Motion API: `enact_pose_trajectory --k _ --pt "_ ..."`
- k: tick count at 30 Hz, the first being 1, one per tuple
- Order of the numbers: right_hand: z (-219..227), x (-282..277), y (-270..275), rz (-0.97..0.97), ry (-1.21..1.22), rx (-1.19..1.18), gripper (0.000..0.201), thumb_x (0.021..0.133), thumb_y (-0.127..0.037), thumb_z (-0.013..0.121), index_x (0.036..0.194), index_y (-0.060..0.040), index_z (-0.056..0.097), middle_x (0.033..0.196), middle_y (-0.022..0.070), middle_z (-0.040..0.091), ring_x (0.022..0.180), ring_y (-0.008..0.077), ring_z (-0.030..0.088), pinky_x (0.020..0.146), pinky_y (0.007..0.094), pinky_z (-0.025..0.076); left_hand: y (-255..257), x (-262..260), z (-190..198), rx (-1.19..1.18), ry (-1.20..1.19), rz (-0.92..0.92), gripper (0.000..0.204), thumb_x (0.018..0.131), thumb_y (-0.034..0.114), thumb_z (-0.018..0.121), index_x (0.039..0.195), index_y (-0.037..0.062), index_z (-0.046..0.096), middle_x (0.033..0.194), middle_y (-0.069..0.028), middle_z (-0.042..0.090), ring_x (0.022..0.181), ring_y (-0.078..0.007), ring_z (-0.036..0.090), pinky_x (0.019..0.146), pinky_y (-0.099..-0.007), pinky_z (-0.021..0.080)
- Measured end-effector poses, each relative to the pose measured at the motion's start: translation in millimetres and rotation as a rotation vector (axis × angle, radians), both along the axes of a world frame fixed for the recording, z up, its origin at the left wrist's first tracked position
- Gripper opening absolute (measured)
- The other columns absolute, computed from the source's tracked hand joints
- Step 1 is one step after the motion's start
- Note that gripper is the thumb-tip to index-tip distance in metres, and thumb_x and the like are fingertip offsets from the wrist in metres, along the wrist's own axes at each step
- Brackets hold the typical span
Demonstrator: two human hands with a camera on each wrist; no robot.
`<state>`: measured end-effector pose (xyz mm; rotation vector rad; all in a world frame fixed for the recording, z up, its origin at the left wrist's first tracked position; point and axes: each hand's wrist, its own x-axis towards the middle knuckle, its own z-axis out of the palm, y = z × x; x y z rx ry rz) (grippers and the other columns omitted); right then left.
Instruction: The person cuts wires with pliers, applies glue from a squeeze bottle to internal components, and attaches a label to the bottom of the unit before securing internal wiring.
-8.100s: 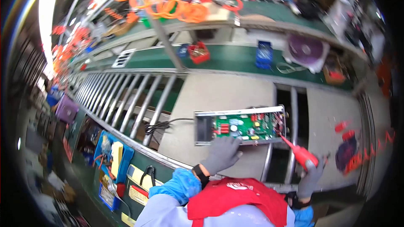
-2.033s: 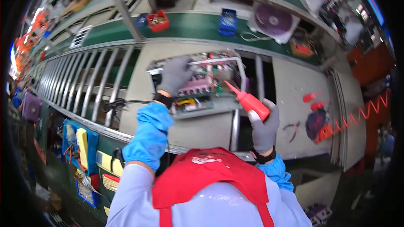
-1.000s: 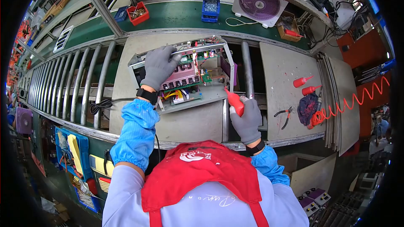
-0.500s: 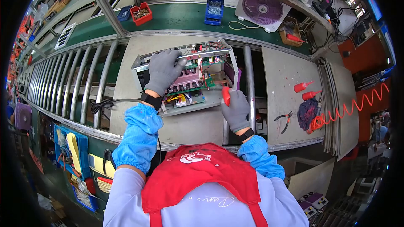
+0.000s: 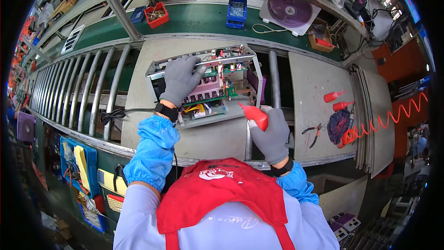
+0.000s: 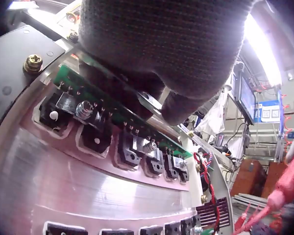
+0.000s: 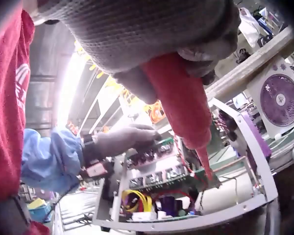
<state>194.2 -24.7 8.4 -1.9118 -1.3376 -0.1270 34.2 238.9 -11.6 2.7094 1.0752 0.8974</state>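
An open metal electronics chassis (image 5: 215,119) stands tipped on its side on the board-topped conveyor, showing green circuit boards and a pinkish heat sink (image 5: 205,89) with black components. My gloved left hand (image 5: 181,79) grips its upper rail, fingers over the edge; in the left wrist view the glove (image 6: 161,44) covers part of that rail. My gloved right hand (image 5: 272,136) holds a red squeeze bottle (image 5: 255,117) near the chassis's right front corner. In the right wrist view the bottle's thin nozzle (image 7: 204,161) points down and overlaps the chassis interior.
Two more red bottles (image 5: 334,96), pliers (image 5: 314,134) and a dark rag (image 5: 340,124) lie on the right board. Metal rollers (image 5: 97,92) run left. Behind stand a red parts bin (image 5: 156,15), a blue bin (image 5: 237,13) and a purple fan (image 5: 289,10).
The chassis, flat eight seconds ago, stood tipped by two seconds ago. My left hand moved from its near edge to the upper rail. Lately the bottle tilted upright, then came back down, nozzle pointing left.
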Motion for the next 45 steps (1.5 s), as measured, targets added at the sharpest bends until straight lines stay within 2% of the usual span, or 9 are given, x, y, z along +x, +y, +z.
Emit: enact_pose_trajectory --k 3,9,11,24,34,40,43,45 --pt "7 -3 9 0.042 -0.017 0.171 0.037 0.074 -0.014 0.075 0.107 -0.0031 0.063 0.095 0.0157 0.063 0.086 0.0352 0.064 0.074 0.0428 0.053 0 1 1 -0.005 -0.023 -0.019 0.028 0.089 0.04 0.066 0.1 0.0142 0.069 0.087 -0.0069 0.067 0.087 -0.0278 0.065 0.076 -0.044 0.045" --pt "-36 11 44 0.026 0.0 0.137 0.041 0.074 -0.016 0.078 0.11 -0.0034 0.062 0.099 0.0158 0.062 0.088 0.0354 0.064 0.075 0.0427 0.053 -5 -1 3 -0.022 -0.012 -0.019 0.029 0.089 0.039 0.066 0.101 0.0133 0.068 0.086 -0.0072 0.067 0.085 -0.0288 0.064 0.076 -0.0445 0.044" --pt "-37 10 49 0.006 0.026 0.091 0.042 0.074 -0.016 0.078 0.11 -0.0044 0.062 0.1 0.0152 0.062 0.089 0.0351 0.064 0.076 0.0432 0.053 -7 -2 6 -0.001 0.001 -0.017 0.028 0.088 0.036 0.067 0.102 0.0116 0.069 0.087 -0.0082 0.067 0.084 -0.0303 0.064 0.074 -0.0435 0.046" --pt "-53 10 60 0.0 0.042 0.07 0.042 0.075 -0.018 0.077 0.112 -0.005 0.061 0.102 0.0143 0.062 0.09 0.0346 0.065 0.077 0.0431 0.053 -7 -2 6 0.014 0.003 -0.017 0.028 0.09 0.037 0.065 0.104 0.0131 0.068 0.089 -0.0078 0.067 0.085 -0.0301 0.064 0.076 -0.044 0.044" --pt "-54 11 61 -0.007 0.025 0.057 0.042 0.075 -0.018 0.076 0.112 -0.0047 0.061 0.101 0.0146 0.061 0.089 0.0356 0.064 0.076 0.0444 0.052 -9 -2 7 0.028 -0.005 -0.022 0.027 0.089 0.036 0.065 0.102 0.0124 0.068 0.088 -0.0082 0.067 0.085 -0.0297 0.064 0.075 -0.0437 0.045" --pt "-55 20 60 -0.031 0.127 0.046 0.043 0.076 -0.021 0.078 0.112 -0.0036 0.061 0.102 0.0163 0.061 0.092 0.0366 0.063 0.078 0.0443 0.052 -4 -2 1 0.028 -0.036 -0.029 0.027 0.089 0.039 0.065 0.098 0.0141 0.068 0.088 -0.0074 0.066 0.086 -0.029 0.065 0.075 -0.044 0.046" --pt "-31 15 42 -0.03 0.153 0.123 0.043 0.076 -0.019 0.079 0.112 -0.0037 0.062 0.103 0.0149 0.062 0.093 0.0346 0.063 0.081 0.0418 0.051 1 0 1 0.026 -0.021 -0.023 0.027 0.089 0.039 0.065 0.098 0.0137 0.069 0.087 -0.0073 0.067 0.085 -0.0293 0.065 0.075 -0.0437 0.047" --pt "-19 9 24 -0.021 0.27 0.123 0.043 0.076 -0.015 0.079 0.113 -0.0018 0.062 0.105 0.0155 0.063 0.096 0.0324 0.063 0.084 0.0397 0.051 4 0 2 0.039 -0.005 -0.041 0.03 0.09 0.038 0.064 0.102 0.0108 0.069 0.087 -0.0093 0.068 0.083 -0.031 0.065 0.076 -0.044 0.048"
